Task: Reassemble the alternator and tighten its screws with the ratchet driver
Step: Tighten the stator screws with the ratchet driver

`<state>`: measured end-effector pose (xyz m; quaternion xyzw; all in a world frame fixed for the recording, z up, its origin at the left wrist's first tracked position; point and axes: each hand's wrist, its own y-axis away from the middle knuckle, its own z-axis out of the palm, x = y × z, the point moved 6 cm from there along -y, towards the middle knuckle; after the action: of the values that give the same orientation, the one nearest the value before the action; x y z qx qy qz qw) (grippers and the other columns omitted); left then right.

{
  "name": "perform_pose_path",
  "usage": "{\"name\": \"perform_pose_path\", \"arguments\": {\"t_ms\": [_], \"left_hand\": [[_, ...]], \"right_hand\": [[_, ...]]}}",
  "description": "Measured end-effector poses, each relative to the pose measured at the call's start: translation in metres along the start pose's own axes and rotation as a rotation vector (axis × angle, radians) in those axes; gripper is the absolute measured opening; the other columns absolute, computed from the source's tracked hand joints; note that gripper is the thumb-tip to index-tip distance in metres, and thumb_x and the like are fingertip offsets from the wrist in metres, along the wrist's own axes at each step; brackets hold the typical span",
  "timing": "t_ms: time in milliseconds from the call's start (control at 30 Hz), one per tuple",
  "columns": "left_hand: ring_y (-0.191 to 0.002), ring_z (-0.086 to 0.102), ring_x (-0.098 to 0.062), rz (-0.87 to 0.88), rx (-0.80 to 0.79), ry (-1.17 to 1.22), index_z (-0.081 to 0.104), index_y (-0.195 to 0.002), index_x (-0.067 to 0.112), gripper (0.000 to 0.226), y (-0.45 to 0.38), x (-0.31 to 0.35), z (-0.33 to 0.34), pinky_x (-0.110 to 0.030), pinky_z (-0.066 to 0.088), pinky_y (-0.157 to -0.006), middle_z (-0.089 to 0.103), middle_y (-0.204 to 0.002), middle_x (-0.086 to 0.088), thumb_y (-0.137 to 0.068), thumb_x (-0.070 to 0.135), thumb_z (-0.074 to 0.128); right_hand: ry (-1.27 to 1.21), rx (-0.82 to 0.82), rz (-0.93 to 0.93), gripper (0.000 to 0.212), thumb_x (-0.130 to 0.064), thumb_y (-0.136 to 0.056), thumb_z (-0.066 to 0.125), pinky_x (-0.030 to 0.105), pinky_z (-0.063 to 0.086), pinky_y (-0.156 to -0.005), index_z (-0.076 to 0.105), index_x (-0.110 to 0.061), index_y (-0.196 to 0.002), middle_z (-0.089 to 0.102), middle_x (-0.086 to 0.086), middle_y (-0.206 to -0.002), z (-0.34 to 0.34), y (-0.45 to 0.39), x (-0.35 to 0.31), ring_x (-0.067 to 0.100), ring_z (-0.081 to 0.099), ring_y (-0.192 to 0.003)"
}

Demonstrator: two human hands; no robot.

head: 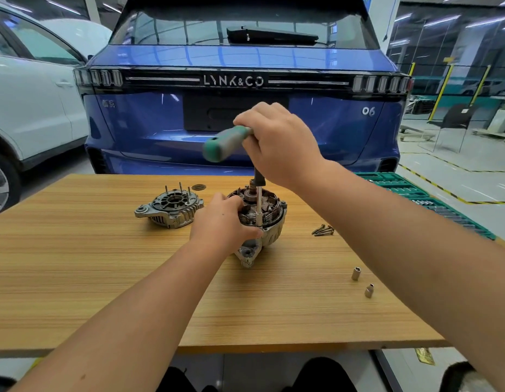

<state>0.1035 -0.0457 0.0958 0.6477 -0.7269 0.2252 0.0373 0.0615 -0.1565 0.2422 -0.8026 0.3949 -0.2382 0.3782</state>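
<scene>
Gripping ratchet driver (228,142) upright over mid-table alternator (262,219), right hand (279,142).

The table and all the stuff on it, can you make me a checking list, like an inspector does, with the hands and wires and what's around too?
Surface: wooden table, striped grain.
Job's things: alternator body upright at the middle; ratchet driver, green handle, shaft running down into the alternator body; separate end cover lying left of it; loose screws in a small pile to the right.
Clutter: two sockets near the right edge; a dark round disc at the back.
Hands: left hand grips the alternator body; right hand grips the ratchet driver.
Cables: nothing seen.
Surroundings: blue car behind; white car on the left; green tool tray on the right.
</scene>
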Motion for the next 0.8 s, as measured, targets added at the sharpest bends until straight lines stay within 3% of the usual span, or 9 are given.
{"name": "perform_pose_path", "arguments": {"t_ms": [133,333,467,533,600,700,800], "left_hand": [[-0.109,0.056,-0.025,0.010,0.000,-0.006,0.054,-0.136,0.031,0.082,0.000,0.001,0.000,-0.034,0.042,-0.075,0.048,-0.117,0.006,-0.069,0.074,0.074],[-0.108,0.057,-0.023,0.011,0.005,-0.022,0.053,-0.135,0.031,0.081,0.002,0.003,0.000,-0.033,0.044,-0.074,0.049,-0.119,0.006,-0.070,0.074,0.074],[-0.107,0.056,-0.021,0.012,0.007,-0.020,0.053,-0.135,0.031,0.080,0.002,0.003,-0.001,-0.033,0.044,-0.073,0.049,-0.119,0.007,-0.071,0.075,0.073],[-0.107,0.056,-0.022,0.015,0.003,-0.013,0.053,-0.136,0.031,0.080,0.002,0.002,-0.001,-0.033,0.044,-0.073,0.049,-0.119,0.007,-0.071,0.075,0.073],[-0.107,0.056,-0.021,0.020,0.003,-0.014,0.053,-0.136,0.031,0.081,0.003,0.002,-0.001,-0.032,0.044,-0.073,0.049,-0.119,0.006,-0.071,0.075,0.072],[-0.100,0.054,-0.018,0.021,0.027,-0.031,0.053,-0.138,0.030,0.083,0.005,0.004,-0.002,-0.032,0.042,-0.071,0.049,-0.117,0.006,-0.072,0.076,0.071],[-0.099,0.054,-0.018,0.021,0.039,-0.039,0.052,-0.138,0.030,0.082,0.006,0.005,-0.002,-0.032,0.041,-0.071,0.049,-0.116,0.007,-0.072,0.076,0.071]], "right_hand": [[0.240,-0.190,-0.081,0.067,-0.060,-0.099,0.020,0.035,0.032,-0.074,0.049,-0.017,-0.142,0.061,0.005,-0.115,0.002,-0.011,-0.003,0.027,0.054,-0.103],[0.171,-0.412,-0.174,0.067,-0.057,-0.102,0.015,0.040,0.041,-0.088,0.028,-0.020,-0.157,0.055,0.005,-0.125,-0.001,-0.017,0.007,0.027,0.051,-0.114],[0.006,-0.544,-0.188,0.064,-0.055,-0.103,0.014,0.029,0.032,-0.084,0.030,-0.025,-0.157,0.050,-0.003,-0.118,-0.004,-0.019,0.007,0.013,0.046,-0.108],[0.007,-0.541,-0.207,0.056,-0.052,-0.106,0.019,0.029,0.032,-0.079,0.047,-0.026,-0.147,0.049,-0.007,-0.108,-0.006,-0.024,0.006,0.012,0.047,-0.099],[0.044,-0.512,-0.197,0.052,-0.054,-0.106,0.022,0.035,0.042,-0.073,0.064,-0.027,-0.120,0.057,-0.004,-0.097,-0.007,-0.028,0.005,0.018,0.054,-0.091],[0.079,-0.460,-0.088,0.053,-0.059,-0.104,0.026,0.032,0.036,-0.054,0.056,-0.027,-0.074,0.056,-0.002,-0.067,-0.007,-0.033,0.009,0.018,0.052,-0.064],[0.153,-0.408,0.001,0.062,-0.064,-0.101,0.028,0.028,0.028,-0.051,0.054,-0.020,-0.066,0.046,-0.004,-0.054,-0.004,-0.037,0.010,0.017,0.046,-0.053]]}}
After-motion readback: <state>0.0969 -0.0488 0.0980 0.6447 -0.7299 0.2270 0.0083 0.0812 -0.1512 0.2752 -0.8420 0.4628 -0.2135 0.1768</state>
